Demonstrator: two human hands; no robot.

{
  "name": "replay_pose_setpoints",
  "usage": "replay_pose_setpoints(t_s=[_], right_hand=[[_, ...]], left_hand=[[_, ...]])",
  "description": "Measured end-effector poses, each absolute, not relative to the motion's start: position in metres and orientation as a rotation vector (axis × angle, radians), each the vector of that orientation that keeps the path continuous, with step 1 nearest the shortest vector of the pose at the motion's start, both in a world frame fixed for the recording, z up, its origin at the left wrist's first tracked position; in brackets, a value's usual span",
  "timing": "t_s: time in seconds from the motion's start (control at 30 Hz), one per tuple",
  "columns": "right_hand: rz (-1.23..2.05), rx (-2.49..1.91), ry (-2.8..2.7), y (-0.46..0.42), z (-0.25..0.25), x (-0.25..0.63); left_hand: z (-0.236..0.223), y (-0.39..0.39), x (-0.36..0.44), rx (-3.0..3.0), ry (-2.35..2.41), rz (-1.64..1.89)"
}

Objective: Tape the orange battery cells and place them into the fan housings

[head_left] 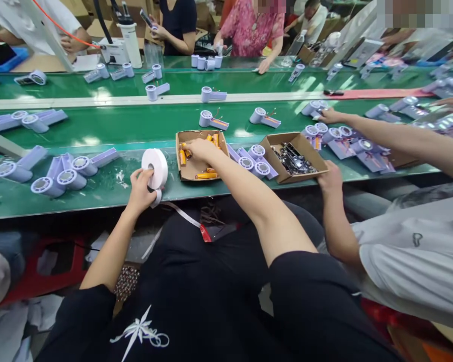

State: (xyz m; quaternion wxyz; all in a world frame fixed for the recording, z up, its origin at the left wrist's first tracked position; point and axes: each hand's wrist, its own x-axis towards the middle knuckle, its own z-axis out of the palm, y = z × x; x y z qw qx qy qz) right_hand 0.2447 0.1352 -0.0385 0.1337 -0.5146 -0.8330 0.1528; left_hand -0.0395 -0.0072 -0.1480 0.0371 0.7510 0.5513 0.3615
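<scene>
My left hand (141, 190) is closed around a roll of white tape (155, 168), which stands on its edge at the front of the green bench. A loose strip of white tape (183, 215) trails below it towards my lap, with a red piece (205, 233) at its end. My right hand (200, 151) reaches into a shallow cardboard box (181, 173), its fingertips on an orange cylindrical battery (182, 157) at the left side. More orange batteries (207, 175) lie in the box. My palm and forearm hide part of its contents.
Lilac fan housings (71, 177) lie in groups left and right, and others (262, 116) sit along the green conveyor (136, 123). A second cardboard box (283, 176) holds dark small parts. A co-worker's hand (330, 177) touches it. Other people stand across the line.
</scene>
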Motion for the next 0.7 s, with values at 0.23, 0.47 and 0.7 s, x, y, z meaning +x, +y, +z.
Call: replay_pose_setpoints(t_s=[0.23, 0.47, 0.7], right_hand=[[0.028, -1.276, -2.953, 0.145, -0.048, 0.255], [0.314, -1.143, -3.023, 0.171, -0.053, 0.263], [1.159, -1.074, -2.091, 0.111, -0.023, 0.277]], left_hand=[[-0.151, -0.017, -0.042, 2.394, 1.656, 1.068], [-0.147, -0.027, -0.039, 2.464, 1.646, 0.998], [-0.132, -0.042, -0.035, 2.652, 1.572, 0.965]])
